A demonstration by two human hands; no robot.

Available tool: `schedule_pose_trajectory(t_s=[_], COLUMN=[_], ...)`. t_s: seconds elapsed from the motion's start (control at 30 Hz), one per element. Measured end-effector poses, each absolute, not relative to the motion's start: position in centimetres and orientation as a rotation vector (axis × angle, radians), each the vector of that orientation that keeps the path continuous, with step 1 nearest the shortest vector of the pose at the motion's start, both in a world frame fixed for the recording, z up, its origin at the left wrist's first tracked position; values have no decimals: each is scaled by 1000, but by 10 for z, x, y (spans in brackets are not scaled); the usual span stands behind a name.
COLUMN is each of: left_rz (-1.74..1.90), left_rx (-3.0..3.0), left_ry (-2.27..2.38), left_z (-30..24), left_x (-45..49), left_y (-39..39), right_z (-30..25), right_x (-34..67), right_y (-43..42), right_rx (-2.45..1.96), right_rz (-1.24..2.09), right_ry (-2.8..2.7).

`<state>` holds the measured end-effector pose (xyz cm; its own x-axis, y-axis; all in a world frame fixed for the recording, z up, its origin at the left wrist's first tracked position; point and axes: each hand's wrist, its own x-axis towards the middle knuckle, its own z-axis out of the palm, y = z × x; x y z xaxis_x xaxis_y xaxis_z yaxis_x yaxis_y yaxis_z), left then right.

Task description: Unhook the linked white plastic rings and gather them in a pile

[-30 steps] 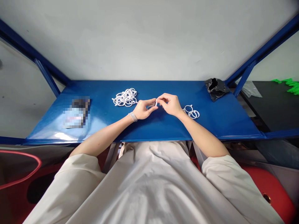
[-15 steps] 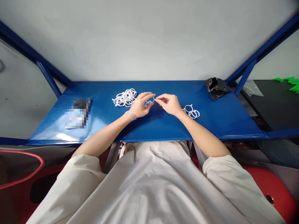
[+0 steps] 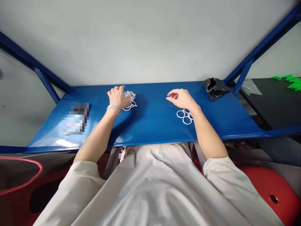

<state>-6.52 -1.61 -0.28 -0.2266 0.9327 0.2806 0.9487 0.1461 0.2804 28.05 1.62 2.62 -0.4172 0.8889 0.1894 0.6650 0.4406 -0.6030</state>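
My left hand (image 3: pixel 117 97) is over the pile of white plastic rings (image 3: pixel 130 102) on the left of the blue table, hiding part of it. Its fingers are bent and spread, and no ring shows in its grasp. My right hand (image 3: pixel 181 97) hovers just behind a smaller group of white rings (image 3: pixel 186 118). Its fingers curve with a gap between thumb and fingertips, and nothing shows between them. Small knobs or stems stick out from some rings. My right wrist covers part of the smaller group.
The blue tabletop (image 3: pixel 150 125) runs back to a grey wall (image 3: pixel 141 47). A crumpled black plastic bag (image 3: pixel 215 89) lies at the back right. A blurred-out flat item (image 3: pixel 75 119) lies at left. Blue frame posts (image 3: pixel 47 84) flank both sides. Green pieces (image 3: pixel 293 83) sit on a dark surface.
My hands have parted: the left moved left onto the ring pile, the right moved right. The white ring piece held between them is out of my fingers.
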Motion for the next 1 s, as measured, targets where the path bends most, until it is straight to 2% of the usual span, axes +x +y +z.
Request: schedule_pose_trajectory(t_s=[0.1, 0.2, 0.33, 0.43, 0.5, 0.73, 0.87, 1.0], left_rz=[-764, -931, -1005, -1032, -1033, -1311, -1557, -1932], left_rx=[-1952, -2014, -2456, -2993, -3120, -3149, -3086, -3223], left_ry=[-2236, -2056, -1765, -1588, -1551, -1618, -1752, -1833], left_z=[-9, -15, -23, -29, -31, -34, -40, -37], left_x=[-64, -52, -21, 5, 16, 17, 15, 20], left_y=[-15, -18, -31, -44, -50, -50, -45, -45], right_z=[31, 23, 9, 7, 10, 5, -5, -5], right_x=[314, 335, 333, 315, 300, 241, 230, 230], right_y=[32, 46, 53, 45, 35, -13, -18, -14], right_rx=[-1524, -1707, -1713, -1587, -1379, -902, -874, -903], right_rz=[603, 746, 883, 882, 865, 903, 914, 1122], right_ry=[-2277, -2391, -2526, -2565, -2526, -2361, -2220, -2082])
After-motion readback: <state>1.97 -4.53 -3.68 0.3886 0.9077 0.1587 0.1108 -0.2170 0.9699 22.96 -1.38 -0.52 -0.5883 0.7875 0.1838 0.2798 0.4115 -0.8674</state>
